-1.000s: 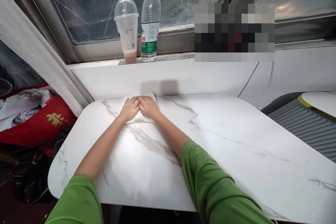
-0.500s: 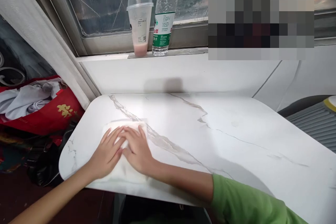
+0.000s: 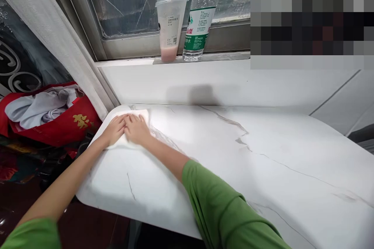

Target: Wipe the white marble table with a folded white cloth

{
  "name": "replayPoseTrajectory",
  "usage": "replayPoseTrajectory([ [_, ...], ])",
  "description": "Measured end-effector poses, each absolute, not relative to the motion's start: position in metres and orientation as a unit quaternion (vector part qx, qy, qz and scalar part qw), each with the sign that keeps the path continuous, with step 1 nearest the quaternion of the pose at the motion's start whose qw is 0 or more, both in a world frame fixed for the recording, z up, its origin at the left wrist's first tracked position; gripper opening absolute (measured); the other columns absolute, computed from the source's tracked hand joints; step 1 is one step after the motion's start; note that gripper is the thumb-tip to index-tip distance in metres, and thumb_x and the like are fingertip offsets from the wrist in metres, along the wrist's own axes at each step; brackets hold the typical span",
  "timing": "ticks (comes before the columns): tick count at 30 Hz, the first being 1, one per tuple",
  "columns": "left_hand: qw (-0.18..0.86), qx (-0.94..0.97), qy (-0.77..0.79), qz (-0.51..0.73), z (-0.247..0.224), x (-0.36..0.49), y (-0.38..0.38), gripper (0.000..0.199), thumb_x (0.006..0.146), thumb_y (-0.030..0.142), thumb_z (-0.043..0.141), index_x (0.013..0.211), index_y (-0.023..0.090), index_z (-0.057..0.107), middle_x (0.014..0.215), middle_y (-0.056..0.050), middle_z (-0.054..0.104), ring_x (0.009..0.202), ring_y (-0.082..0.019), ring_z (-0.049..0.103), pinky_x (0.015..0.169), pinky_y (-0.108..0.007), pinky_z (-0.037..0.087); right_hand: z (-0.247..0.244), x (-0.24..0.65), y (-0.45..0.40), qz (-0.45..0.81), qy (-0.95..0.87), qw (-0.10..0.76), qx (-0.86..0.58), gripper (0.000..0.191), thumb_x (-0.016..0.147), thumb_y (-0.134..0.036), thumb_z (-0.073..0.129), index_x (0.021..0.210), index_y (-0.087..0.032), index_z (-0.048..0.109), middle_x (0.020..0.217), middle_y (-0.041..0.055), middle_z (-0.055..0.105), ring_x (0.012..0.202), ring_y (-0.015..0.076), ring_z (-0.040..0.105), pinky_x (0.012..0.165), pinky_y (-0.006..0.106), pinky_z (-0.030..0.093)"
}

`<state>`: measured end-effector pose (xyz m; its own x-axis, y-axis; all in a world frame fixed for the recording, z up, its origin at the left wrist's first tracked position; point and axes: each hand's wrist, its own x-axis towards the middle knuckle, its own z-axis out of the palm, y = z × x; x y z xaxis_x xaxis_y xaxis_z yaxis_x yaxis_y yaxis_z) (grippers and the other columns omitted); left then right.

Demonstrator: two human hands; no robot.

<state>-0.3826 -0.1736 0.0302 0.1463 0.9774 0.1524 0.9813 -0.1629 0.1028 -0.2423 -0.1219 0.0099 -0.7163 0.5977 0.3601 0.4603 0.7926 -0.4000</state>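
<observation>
A pale cloth (image 3: 143, 116) lies flat on the white marble-patterned table (image 3: 222, 171), at its far left corner near the wall. My left hand (image 3: 115, 129) rests on the cloth's left part with its fingers stretched out. Beside it, touching it, my right hand (image 3: 136, 128) lies palm down on the cloth, fingers spread. Both hands press on top of the cloth rather than closing round it. Most of the cloth's middle is hidden under them.
On the window ledge stand a plastic cup (image 3: 171, 23) with pink drink and a clear bottle (image 3: 201, 27). Left of the table are a curtain (image 3: 58, 27) and a red bag (image 3: 55, 124) holding grey cloth. A blurred patch covers the upper right.
Both hands and the cloth have moved away from me and to the left, from the near part of the table to its far left corner. The camera view has shifted slightly.
</observation>
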Motion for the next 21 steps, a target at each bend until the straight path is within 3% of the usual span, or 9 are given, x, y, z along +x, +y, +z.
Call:
replayPoseTrajectory([
  [4, 0.025, -0.753, -0.651, -0.094, 0.026, -0.346, -0.098, 0.040, 0.094, 0.017, 0.032, 0.131, 0.009, 0.046, 0.145, -0.012, 0.042, 0.133, -0.021, 0.036, 0.114, -0.043, 0.022, 0.009, -0.213, -0.050, 0.095, -0.909, 0.226, -0.337, 0.044, 0.090, -0.020, 0.036, 0.132, -0.010, 0.045, 0.137, 0.0169, 0.048, 0.127, 0.0260, 0.040, 0.109, 0.044, 0.022],
  [8, 0.034, -0.767, -0.634, -0.095, 0.018, -0.310, -0.077, 0.039, 0.096, 0.018, 0.030, 0.132, 0.013, 0.045, 0.147, -0.011, 0.038, 0.135, -0.022, 0.034, 0.114, -0.044, 0.020, 0.004, -0.171, -0.034, 0.081, -0.901, 0.216, -0.368, 0.046, 0.090, -0.019, 0.035, 0.133, -0.010, 0.045, 0.138, 0.0154, 0.048, 0.128, 0.0248, 0.039, 0.110, 0.041, 0.022],
  [15, 0.038, -0.807, -0.582, -0.087, 0.009, -0.244, -0.139, 0.042, 0.095, 0.022, 0.033, 0.135, 0.014, 0.044, 0.149, -0.014, 0.035, 0.138, -0.023, 0.031, 0.116, -0.045, 0.017, -0.004, -0.094, -0.109, 0.047, -0.895, 0.215, -0.388, 0.048, 0.089, -0.021, 0.033, 0.134, -0.010, 0.045, 0.140, 0.0175, 0.046, 0.131, 0.0269, 0.037, 0.110, 0.046, 0.023],
  [21, 0.007, -0.833, -0.543, -0.108, 0.011, -0.169, -0.229, 0.049, 0.094, 0.027, 0.033, 0.139, 0.010, 0.040, 0.149, -0.019, 0.034, 0.141, -0.031, 0.025, 0.115, -0.055, 0.015, -0.006, -0.010, -0.196, 0.040, -0.912, 0.204, -0.354, 0.045, 0.089, -0.023, 0.030, 0.128, -0.012, 0.049, 0.137, 0.0158, 0.048, 0.133, 0.0267, 0.035, 0.110, 0.050, 0.024],
])
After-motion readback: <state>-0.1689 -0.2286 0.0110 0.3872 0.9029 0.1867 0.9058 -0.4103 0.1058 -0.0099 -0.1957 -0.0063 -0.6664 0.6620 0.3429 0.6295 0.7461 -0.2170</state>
